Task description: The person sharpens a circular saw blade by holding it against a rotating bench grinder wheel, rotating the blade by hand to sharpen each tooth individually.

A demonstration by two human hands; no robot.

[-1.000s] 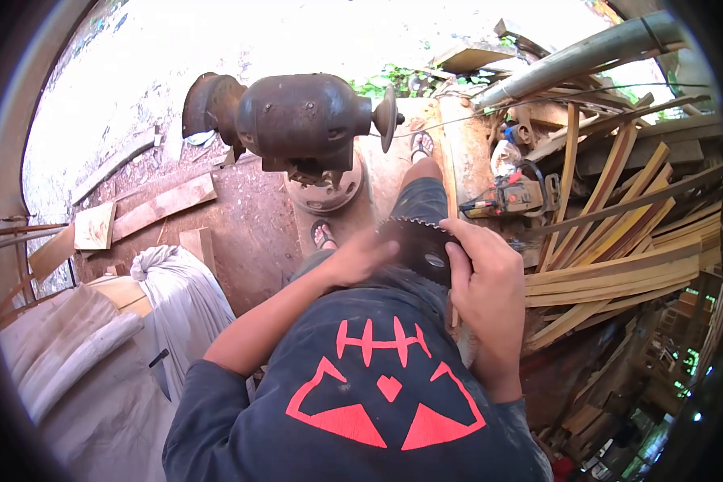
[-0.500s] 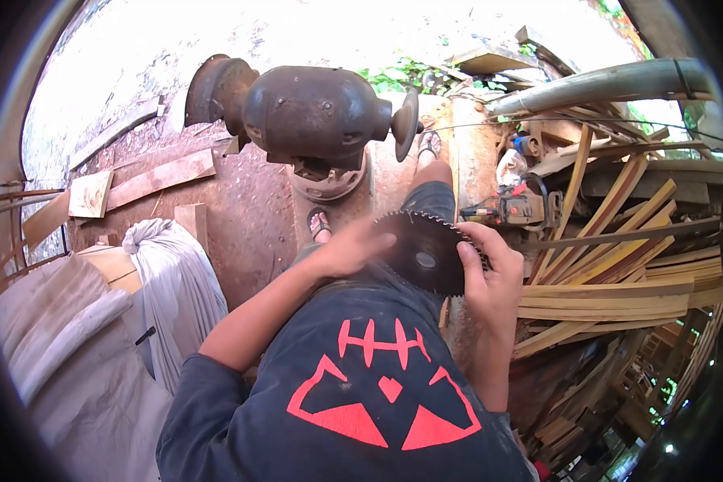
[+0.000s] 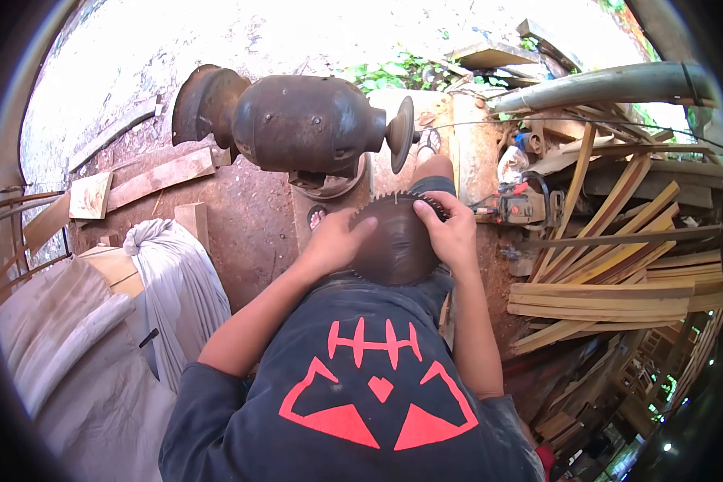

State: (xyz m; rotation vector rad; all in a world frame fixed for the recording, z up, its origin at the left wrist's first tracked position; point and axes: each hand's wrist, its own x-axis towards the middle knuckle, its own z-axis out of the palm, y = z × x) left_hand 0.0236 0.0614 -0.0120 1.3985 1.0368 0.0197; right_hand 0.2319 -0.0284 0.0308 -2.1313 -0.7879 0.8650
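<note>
A dark circular saw blade [image 3: 395, 245] with a toothed rim is held in front of my lap. My right hand [image 3: 451, 229] pinches its upper right edge, the thumb lying on the face. At the blade's left edge, my left hand [image 3: 336, 243] grips it with the thumb on the near face; its other fingers are mostly hidden. The centre hole does not show clearly at this tilt. Just beyond the blade stands a bench grinder [image 3: 301, 120], with a thin disc wheel [image 3: 402, 135] on its right end and a wide flared guard [image 3: 205, 104] on its left.
A chainsaw [image 3: 522, 205] lies to the right, beside stacked wooden strips [image 3: 602, 301]. A thick grey pipe [image 3: 602, 87] crosses the upper right. Boards [image 3: 161, 178] lie on the left ground, and a draped grey cloth [image 3: 177, 297] covers something at lower left.
The saw blade has moved left and toward my body and turned, so its centre hole no longer shows plainly. My right hand moved left with it. My left hand, blurred before, is now steady at its edge.
</note>
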